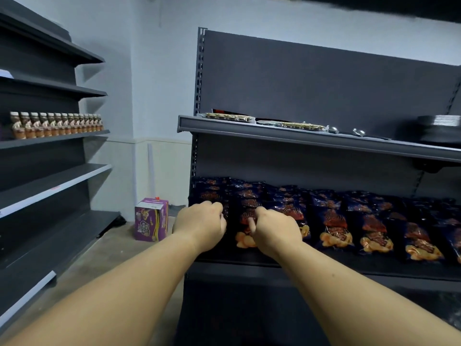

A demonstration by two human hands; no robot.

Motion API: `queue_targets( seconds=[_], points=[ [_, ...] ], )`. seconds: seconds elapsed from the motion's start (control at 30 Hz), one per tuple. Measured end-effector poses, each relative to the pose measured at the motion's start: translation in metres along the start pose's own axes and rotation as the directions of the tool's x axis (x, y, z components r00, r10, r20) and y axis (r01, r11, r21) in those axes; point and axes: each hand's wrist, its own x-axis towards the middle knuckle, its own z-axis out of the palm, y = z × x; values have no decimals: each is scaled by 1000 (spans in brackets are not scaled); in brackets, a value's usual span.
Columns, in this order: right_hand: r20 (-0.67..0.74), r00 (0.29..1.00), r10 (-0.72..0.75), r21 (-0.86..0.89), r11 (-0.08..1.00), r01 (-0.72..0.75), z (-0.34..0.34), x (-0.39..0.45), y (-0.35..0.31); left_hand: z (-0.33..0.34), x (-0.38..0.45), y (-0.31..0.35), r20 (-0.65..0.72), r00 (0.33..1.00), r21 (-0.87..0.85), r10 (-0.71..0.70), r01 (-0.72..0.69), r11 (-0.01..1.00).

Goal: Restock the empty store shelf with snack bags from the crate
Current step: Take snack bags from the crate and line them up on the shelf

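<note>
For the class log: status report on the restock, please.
Left hand, right hand both gripping the front snack bag. Shelf row filled. Nothing in the way.

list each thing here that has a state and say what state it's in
left hand: fingers curled on the leftmost bags
right hand: fingers curled, pinching a snack bag
snack bags: sealed, lying in overlapping rows
lower shelf: stocked across its visible width
upper shelf: holds flat packs
purple box: closed, upright on the floor
bottles: upright, capped, in a row
</note>
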Motion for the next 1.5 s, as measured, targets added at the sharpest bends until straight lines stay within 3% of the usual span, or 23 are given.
queue_targets(
  seconds=[0.4, 0.7, 0.83, 1.1, 1.3, 1.5],
  points=[
    [26, 1000, 7, 74, 997, -9, 29, 24, 11, 25, 22, -5, 49, 998, -9, -39, 39, 999],
    [150, 989, 4, 6, 1000, -5, 53, 55, 40, 59, 55, 0, 81, 994, 72, -79, 73, 995],
    [103, 995, -4, 46, 999, -1, 68, 60, 41, 73, 58, -6, 34, 998, 102, -51, 47, 994],
    [84, 993, -77, 50, 996, 73, 96, 68, 29, 107, 71, -22, 79, 996, 123, -38, 28, 992],
    [185, 980, -70, 32, 997, 65, 129, 75, 32, 136, 76, -39, 145, 987, 149, -65, 43, 988],
    [154, 985, -78, 10, 997, 77, 153, 88, 37, 167, 83, -53, 52, 998, 175, -18, 8, 984]
  ],
)
